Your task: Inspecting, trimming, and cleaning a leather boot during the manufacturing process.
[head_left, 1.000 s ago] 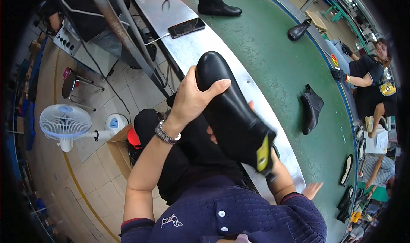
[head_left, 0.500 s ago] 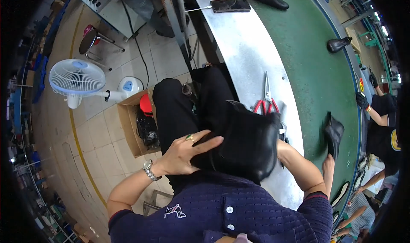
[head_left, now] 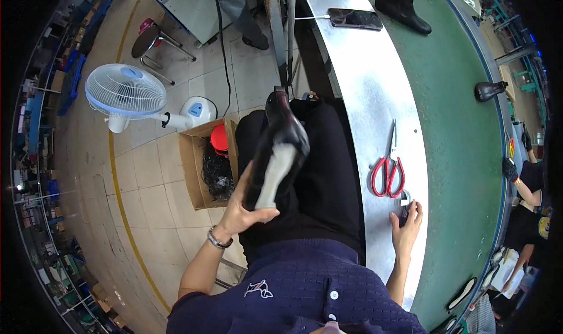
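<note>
My left hand (head_left: 241, 214) grips a black heeled boot (head_left: 287, 129) above my lap, with its fingers around the lower end and the thumb pressed on a pale strip along it. The other end of the boot points away from me. On the metal tabletop, my right hand (head_left: 406, 225) has its thumb and fingers closed around a small dark object (head_left: 403, 215), mostly hidden by the fingers. A white curved piece (head_left: 406, 199) shows just beyond it. Just beyond that lie red-handled scissors (head_left: 388, 173), blades pointing away.
A phone (head_left: 355, 19) with a white cable lies on the metal tabletop (head_left: 369, 70). On the green belt (head_left: 451, 175) stand a black boot (head_left: 402, 8) and a dark shoe-like piece (head_left: 489, 91). At left are a cardboard box (head_left: 193, 170) and a fan (head_left: 126, 90). Co-workers are at right.
The boot has left my right hand and turned in my left, now showing its pale strip. My right hand has moved to the tabletop. Another person's hand and its boot have left the belt.
</note>
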`<state>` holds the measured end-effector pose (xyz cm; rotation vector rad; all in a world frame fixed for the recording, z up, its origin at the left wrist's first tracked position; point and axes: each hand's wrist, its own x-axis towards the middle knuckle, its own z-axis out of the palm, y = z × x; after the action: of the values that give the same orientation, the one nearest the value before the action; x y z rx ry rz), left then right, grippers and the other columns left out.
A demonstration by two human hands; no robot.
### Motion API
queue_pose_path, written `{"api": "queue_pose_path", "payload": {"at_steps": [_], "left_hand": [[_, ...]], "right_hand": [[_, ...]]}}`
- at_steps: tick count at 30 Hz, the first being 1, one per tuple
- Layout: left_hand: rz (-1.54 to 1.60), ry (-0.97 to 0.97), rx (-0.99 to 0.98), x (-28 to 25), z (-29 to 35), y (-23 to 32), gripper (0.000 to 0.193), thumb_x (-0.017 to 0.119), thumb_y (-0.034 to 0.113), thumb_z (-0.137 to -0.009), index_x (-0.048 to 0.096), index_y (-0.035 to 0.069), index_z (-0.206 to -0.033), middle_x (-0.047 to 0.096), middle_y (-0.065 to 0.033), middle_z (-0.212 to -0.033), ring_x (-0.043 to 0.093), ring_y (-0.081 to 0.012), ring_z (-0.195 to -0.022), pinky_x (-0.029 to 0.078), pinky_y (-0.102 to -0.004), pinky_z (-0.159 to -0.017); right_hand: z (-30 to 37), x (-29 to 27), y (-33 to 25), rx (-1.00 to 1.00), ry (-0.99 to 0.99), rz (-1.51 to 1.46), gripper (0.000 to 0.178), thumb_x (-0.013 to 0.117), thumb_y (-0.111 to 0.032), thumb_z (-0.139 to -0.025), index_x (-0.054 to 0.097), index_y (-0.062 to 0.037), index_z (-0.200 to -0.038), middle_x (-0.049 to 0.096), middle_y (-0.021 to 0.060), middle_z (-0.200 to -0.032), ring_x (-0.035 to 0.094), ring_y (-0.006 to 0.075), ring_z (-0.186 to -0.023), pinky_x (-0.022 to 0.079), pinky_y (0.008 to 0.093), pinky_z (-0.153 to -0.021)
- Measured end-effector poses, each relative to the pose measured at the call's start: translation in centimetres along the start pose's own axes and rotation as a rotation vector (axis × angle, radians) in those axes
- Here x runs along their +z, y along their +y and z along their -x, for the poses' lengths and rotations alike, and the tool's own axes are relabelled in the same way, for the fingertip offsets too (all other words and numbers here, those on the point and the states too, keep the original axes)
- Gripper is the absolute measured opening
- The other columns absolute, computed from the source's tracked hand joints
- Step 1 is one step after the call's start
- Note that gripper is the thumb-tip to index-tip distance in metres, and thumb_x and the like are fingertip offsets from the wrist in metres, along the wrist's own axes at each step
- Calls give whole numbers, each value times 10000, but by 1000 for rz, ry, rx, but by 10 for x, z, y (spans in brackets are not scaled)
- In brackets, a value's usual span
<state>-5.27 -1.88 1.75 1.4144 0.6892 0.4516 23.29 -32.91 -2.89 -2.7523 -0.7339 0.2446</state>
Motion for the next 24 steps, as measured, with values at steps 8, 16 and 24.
{"api": "queue_pose_path", "payload": {"at_steps": [8,16,24], "left_hand": [[-740,40,679,3,-12,-17,813,815,116,-622,498,336,-1338,430,-207,-1370,530,-406,-1156,457,-417,-973],[-1088,253,872,12,-25,-11,595,737,376,-804,462,476,-1323,482,-171,-1314,558,-340,-1131,506,-457,-920],[-1055,173,807,2,-14,-16,636,750,288,-795,470,402,-1355,465,-199,-1349,559,-359,-1135,484,-458,-947]], "right_hand": [[4,8,9,-40,94,1,565,698,-159,-821,494,-35,-1332,438,199,-1290,444,365,-1185,372,450,-1002],[26,-1,17,-6,51,39,586,671,-171,-839,463,-106,-1382,482,203,-1128,491,360,-1058,408,454,-924],[22,4,24,26,-12,-76,514,620,-199,-891,469,-10,-1345,525,186,-1073,524,309,-997,418,413,-900]]}}
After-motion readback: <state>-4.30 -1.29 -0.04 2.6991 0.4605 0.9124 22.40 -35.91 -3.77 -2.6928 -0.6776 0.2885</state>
